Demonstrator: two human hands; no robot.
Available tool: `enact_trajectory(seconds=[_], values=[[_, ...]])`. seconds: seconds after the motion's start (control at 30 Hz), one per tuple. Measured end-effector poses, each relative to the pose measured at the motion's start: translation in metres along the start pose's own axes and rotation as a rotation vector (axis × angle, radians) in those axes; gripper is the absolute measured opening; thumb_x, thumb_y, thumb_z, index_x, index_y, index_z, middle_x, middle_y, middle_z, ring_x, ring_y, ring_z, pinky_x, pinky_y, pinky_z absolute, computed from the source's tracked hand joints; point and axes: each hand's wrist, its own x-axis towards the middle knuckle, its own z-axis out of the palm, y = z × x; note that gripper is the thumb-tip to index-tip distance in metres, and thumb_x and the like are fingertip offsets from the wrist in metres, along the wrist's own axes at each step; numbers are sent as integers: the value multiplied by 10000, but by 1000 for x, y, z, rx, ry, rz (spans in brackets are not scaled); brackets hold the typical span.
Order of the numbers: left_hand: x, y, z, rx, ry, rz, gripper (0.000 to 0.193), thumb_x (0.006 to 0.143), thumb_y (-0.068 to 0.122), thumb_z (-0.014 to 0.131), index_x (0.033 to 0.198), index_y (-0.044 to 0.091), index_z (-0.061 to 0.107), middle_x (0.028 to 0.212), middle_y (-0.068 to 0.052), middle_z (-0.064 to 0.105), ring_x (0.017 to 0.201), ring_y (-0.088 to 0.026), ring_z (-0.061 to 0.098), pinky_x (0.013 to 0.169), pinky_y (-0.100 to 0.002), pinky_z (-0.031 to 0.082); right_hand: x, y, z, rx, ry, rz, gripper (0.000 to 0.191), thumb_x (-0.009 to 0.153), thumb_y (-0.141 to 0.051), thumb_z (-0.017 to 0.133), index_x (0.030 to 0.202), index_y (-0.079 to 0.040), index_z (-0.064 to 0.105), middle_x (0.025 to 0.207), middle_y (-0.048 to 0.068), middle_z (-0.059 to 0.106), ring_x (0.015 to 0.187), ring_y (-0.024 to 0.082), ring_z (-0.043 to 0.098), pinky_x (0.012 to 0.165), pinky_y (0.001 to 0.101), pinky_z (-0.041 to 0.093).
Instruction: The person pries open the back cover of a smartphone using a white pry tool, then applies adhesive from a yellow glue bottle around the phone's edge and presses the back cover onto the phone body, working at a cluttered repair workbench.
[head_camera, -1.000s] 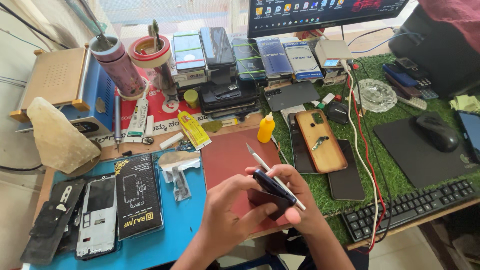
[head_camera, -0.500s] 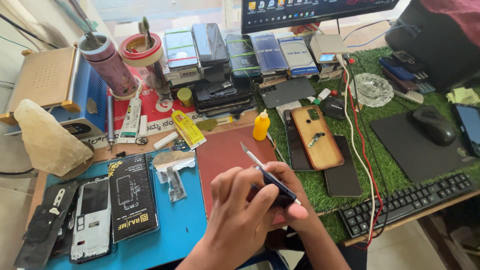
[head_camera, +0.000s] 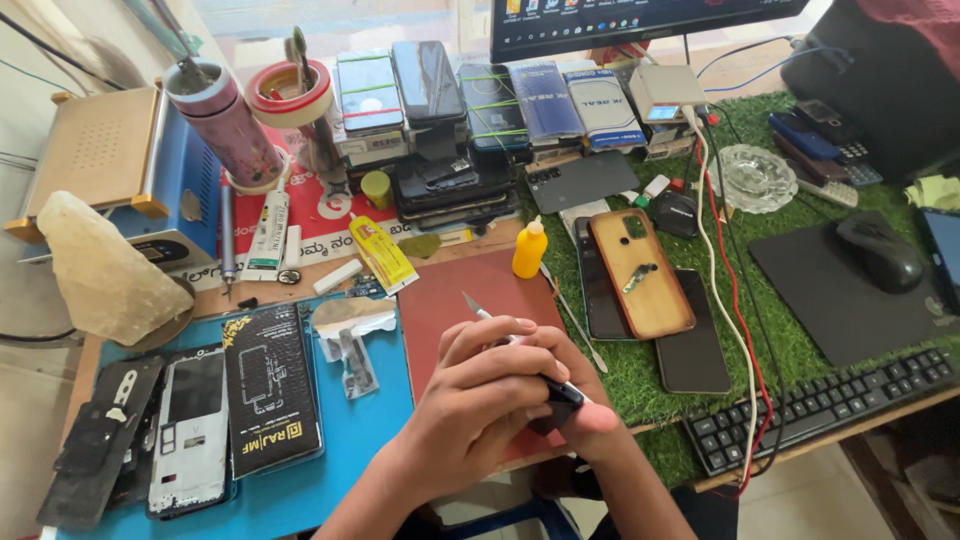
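Both my hands clenched: left hand (head_camera: 470, 400) cups a small dark part (head_camera: 556, 400), right hand (head_camera: 590, 415) grasps the silver-bladed knife (head_camera: 478, 310). Blade near fingers; a slip could cut me.

Hands: compared with one second ago, the left hand (head_camera: 470, 400) now lies further over the right hand (head_camera: 580, 420), its fingers curled across the top and covering most of the small dark part (head_camera: 560, 395) that showed plainly between both hands earlier; only a dark edge remains visible at the right side of the grip

Tool: the thin pointed tool (head_camera: 480, 312) stands steeper than before, its tip pointing up and left over the red mat (head_camera: 450, 300); earlier it lay flatter across the dark part

View: the camera sits slightly lower and nearer the desk, so the hands appear closer to the bottom edge
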Motion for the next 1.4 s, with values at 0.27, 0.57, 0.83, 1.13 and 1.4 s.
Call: enact_trajectory(seconds=[0.27,0.57,0.83,1.13,1.4], values=[[0,-4,-4,-65,-34,15,84,895,86,711,970,124,716,1273,60,714,1382,-301,549,1144,-479,376,0,-6,3,-134,-50,-83,586,929,-529,741,1216,-44,580,1210,82,616,1156,186,626,1011,343,512],[2,23,7,346,36,51,249,809,226,767,1015,105,697,1321,15,639,1307,-204,558,1020,-489,298,-3,2,3,-96,22,-52,818,859,-633,753,1348,-45,464,1265,96,567,1218,190,577,1060,364,475],[-4,6,11,55,38,39,102,878,92,675,976,104,701,1260,22,699,1361,-265,562,1103,-468,340,-9,-3,11,-124,-45,-105,814,883,-686,716,1340,-54,481,1284,100,569,1253,188,567,1101,375,454],[-3,-6,3,-58,-34,36,103,865,53,690,950,111,689,1240,52,704,1365,-285,562,1121,-462,365,-4,-10,15,-240,-37,-51,827,857,-728,711,1279,-57,471,1317,128,576,1280,210,578,1097,394,473],[5,0,-7,-93,-34,60,102,904,50,690,996,89,668,1267,11,692,1378,-291,595,1135,-488,436,-8,2,7,-328,63,7,850,847,-733,641,1330,-54,474,1195,85,566,1136,172,595,956,354,501]])
